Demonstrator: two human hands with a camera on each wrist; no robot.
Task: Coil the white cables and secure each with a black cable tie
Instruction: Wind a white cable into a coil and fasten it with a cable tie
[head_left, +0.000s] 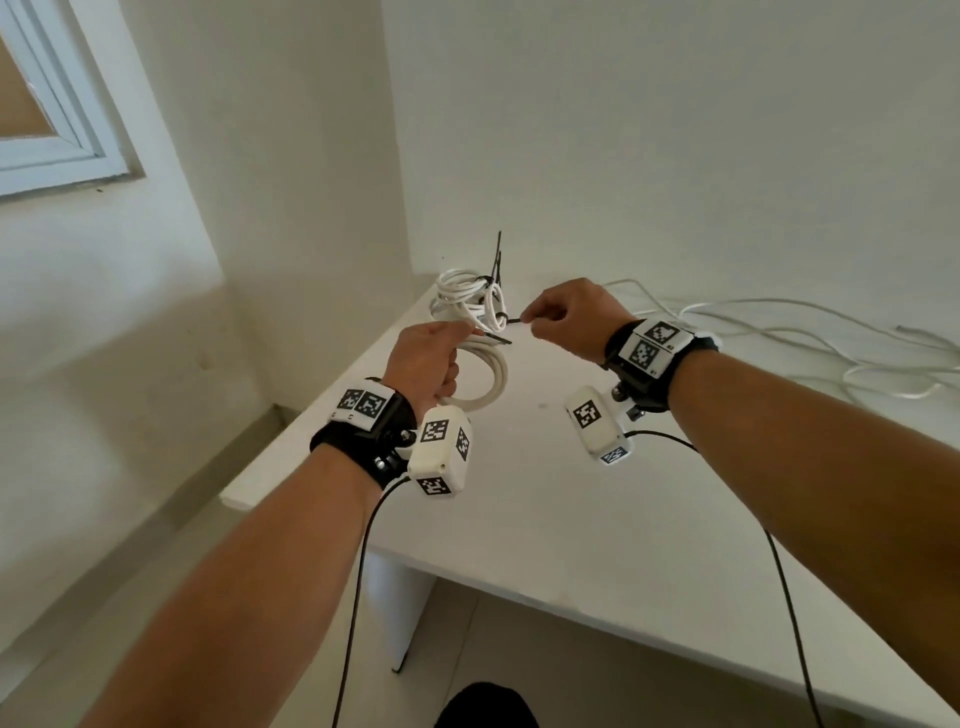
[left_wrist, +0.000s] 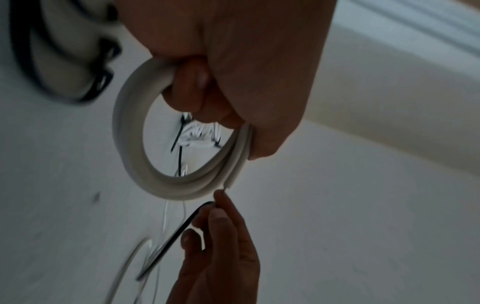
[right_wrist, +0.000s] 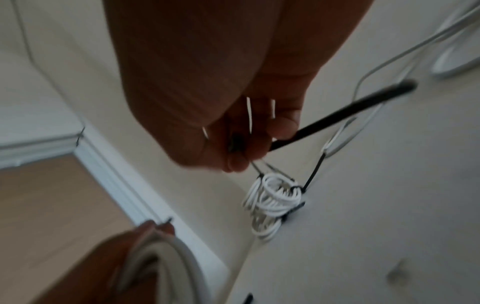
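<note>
My left hand (head_left: 431, 358) grips a coil of thick white cable (head_left: 485, 382) above the table's far left part; in the left wrist view the coil (left_wrist: 135, 148) hangs as a ring from the curled fingers (left_wrist: 192, 88). My right hand (head_left: 563, 319) pinches a black cable tie (head_left: 514, 322) just right of the coil's top. In the right wrist view the tie (right_wrist: 337, 113) sticks out from the fingertips (right_wrist: 280, 127). In the left wrist view the right hand (left_wrist: 221, 236) holds the tie (left_wrist: 176, 236) just below the coil.
Several coiled white cables bound with black ties (head_left: 475, 299) lie in the table's far left corner (right_wrist: 272, 197). Loose white cables (head_left: 831, 338) sprawl over the far right of the white table (head_left: 571, 493). The table's left edge drops to the floor. A window frame (head_left: 62, 130) is on the left wall.
</note>
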